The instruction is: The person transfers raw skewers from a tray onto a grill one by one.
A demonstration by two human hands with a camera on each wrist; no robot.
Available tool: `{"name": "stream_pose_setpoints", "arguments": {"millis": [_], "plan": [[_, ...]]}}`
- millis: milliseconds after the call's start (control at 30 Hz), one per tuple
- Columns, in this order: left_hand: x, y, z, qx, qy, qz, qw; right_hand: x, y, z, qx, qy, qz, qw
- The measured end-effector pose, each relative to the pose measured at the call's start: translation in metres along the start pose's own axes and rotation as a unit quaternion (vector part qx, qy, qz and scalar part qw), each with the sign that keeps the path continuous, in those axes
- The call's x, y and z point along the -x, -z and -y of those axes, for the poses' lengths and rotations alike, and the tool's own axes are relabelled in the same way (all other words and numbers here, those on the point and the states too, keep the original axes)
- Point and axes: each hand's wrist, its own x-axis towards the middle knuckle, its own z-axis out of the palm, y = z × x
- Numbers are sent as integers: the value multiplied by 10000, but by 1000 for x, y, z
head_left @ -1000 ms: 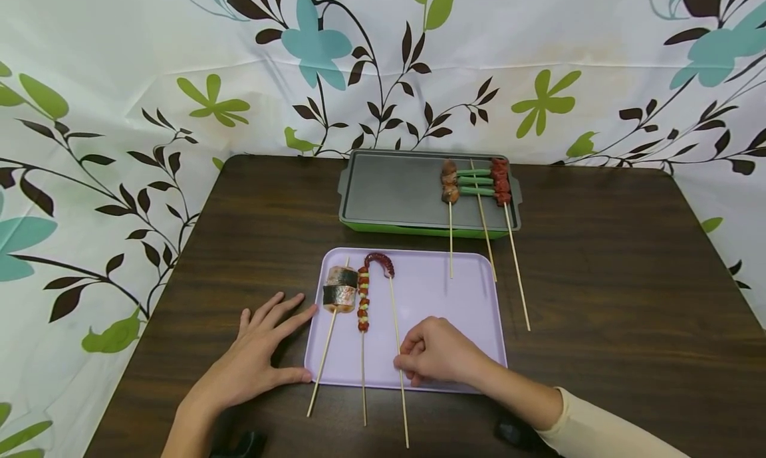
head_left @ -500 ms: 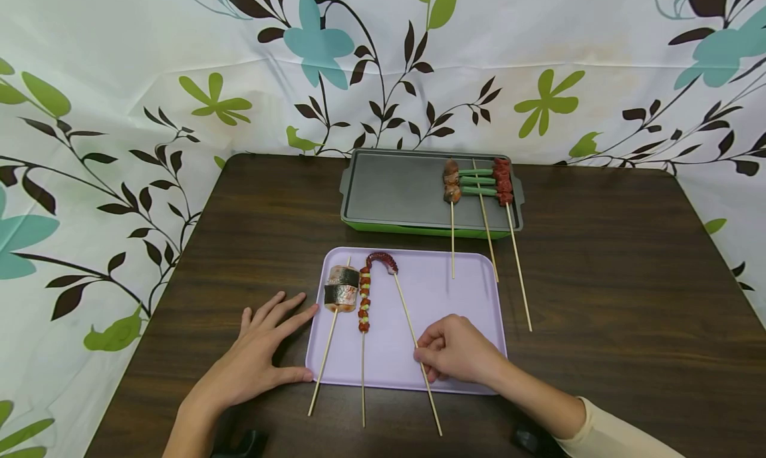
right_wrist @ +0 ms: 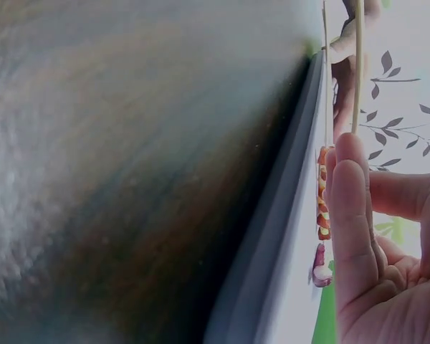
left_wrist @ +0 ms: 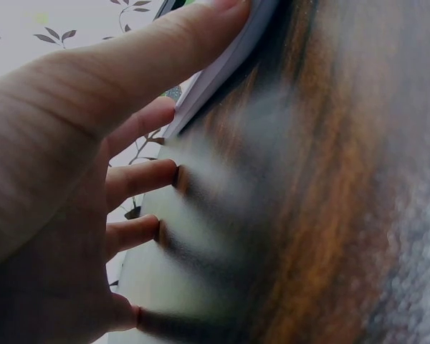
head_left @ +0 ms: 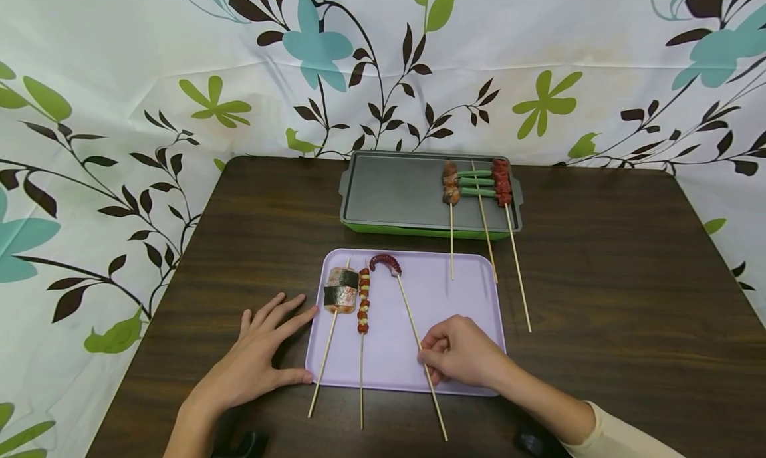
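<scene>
My right hand (head_left: 461,351) pinches the wooden stick of a skewer topped by a curled dark-red octopus tentacle (head_left: 385,263), which lies slanted over the lilac tray (head_left: 455,292). To its left on the tray lie a skewer of small red and pale-green pieces (head_left: 364,302) and a thick skewer wrapped in dark and silvery bands (head_left: 341,290). Spread flat, my left hand (head_left: 257,358) has its thumb and index fingertip at the tray's left rim. In the left wrist view, the thumb (left_wrist: 179,43) overlaps the rim and the other fingertips rest on the table.
Behind the tray stands a tabletop grill (head_left: 395,189) with a grey plate and green base. On its right end lie a brown meat skewer (head_left: 451,182), a green-stalk skewer (head_left: 477,182) and a red meat skewer (head_left: 501,182), sticks pointing forward. A floral cloth hangs behind.
My right hand has moved right, drawing the tentacle skewer along and tilting its stick. The tentacle now lies apart from the red-and-green skewer. My left hand has stayed at the tray's rim.
</scene>
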Motion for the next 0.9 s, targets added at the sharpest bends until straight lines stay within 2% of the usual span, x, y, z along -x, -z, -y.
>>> {"name": "stream_pose_setpoints", "arguments": {"millis": [233, 433, 900], "plan": [[0, 0, 0, 19, 3, 13, 10000, 6, 0, 4, -102, 70, -64, 9999], [0, 0, 0, 14, -7, -5, 10000, 9, 5, 12, 75, 202, -131, 9997], [-1, 1, -1, 33, 38, 39, 10000, -2, 30, 39, 190, 323, -504, 9980]]}}
